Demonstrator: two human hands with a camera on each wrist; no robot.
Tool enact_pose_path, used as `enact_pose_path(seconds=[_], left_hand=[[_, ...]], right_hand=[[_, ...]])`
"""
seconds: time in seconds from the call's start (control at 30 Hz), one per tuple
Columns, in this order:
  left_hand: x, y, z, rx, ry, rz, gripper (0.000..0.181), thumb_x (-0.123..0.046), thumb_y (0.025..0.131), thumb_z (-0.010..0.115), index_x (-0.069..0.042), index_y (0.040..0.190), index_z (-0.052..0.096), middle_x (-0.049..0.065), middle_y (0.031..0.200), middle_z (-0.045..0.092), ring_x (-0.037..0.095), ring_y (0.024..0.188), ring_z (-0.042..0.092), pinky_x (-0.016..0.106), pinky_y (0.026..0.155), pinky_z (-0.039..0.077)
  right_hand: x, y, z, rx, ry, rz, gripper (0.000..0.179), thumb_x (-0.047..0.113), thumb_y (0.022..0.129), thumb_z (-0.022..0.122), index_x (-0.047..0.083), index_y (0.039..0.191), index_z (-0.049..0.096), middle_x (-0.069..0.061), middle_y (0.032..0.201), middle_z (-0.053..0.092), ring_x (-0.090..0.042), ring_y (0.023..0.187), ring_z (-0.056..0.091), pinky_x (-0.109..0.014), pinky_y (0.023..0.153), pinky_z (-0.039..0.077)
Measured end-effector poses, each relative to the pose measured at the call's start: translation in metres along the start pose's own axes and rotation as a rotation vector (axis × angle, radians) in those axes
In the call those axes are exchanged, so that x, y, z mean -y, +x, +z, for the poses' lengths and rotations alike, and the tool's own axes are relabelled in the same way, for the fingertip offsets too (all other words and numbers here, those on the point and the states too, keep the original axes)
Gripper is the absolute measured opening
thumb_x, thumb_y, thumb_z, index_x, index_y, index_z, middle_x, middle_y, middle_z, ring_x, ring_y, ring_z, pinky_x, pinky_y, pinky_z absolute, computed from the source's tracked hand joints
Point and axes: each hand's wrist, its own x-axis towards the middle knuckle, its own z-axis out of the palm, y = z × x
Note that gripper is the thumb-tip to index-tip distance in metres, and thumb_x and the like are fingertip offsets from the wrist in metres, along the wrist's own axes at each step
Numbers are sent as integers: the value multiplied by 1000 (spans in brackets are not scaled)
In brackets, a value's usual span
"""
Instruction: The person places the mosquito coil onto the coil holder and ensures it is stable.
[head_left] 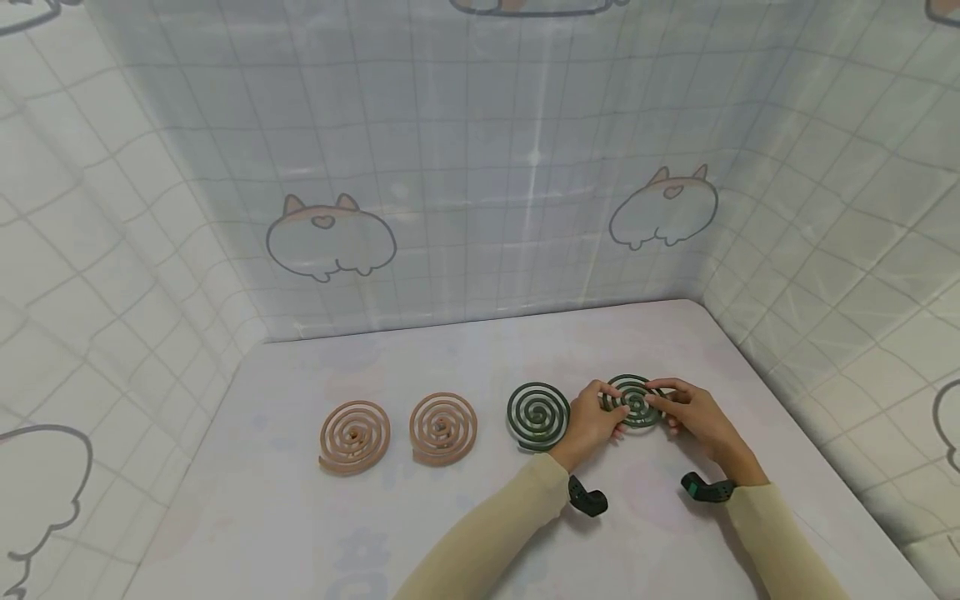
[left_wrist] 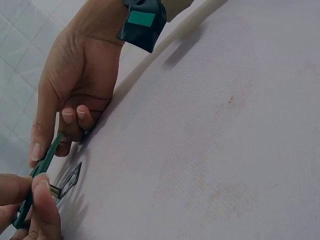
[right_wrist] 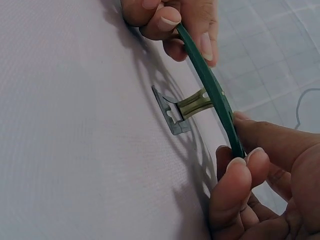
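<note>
Both hands hold one green mosquito coil [head_left: 635,403] by opposite edges, at the right of the table. My left hand [head_left: 591,423] pinches its left side between thumb and fingers, while my right hand [head_left: 693,421] grips the right side. Seen edge-on in the right wrist view, the coil [right_wrist: 215,92] is raised over the tabletop, and a small folded metal stand [right_wrist: 172,112] sticks out under its middle. A second green mosquito coil [head_left: 537,415] lies just left of my left hand, with the wrist close to its edge.
Two brown mosquito coils [head_left: 355,437] [head_left: 443,428] sit farther left in the same row on the pale table [head_left: 300,542]. Sheeting with a grid pattern [head_left: 480,208] walls the table at the back and both sides.
</note>
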Motion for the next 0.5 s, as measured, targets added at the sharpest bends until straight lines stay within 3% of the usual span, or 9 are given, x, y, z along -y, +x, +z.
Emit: enact_pose_path(seconds=[0.5], left_hand=[[-1,0,-2,-3,4,8,20,-3,94,75,-9,110,65,0,70,62,17,54,67,23,49,55]], right_hand=[[3,-1,-3,7,17,38,59,30,97,75,1,143,54,-7,91,58,-11,62,50,-28,52,52]])
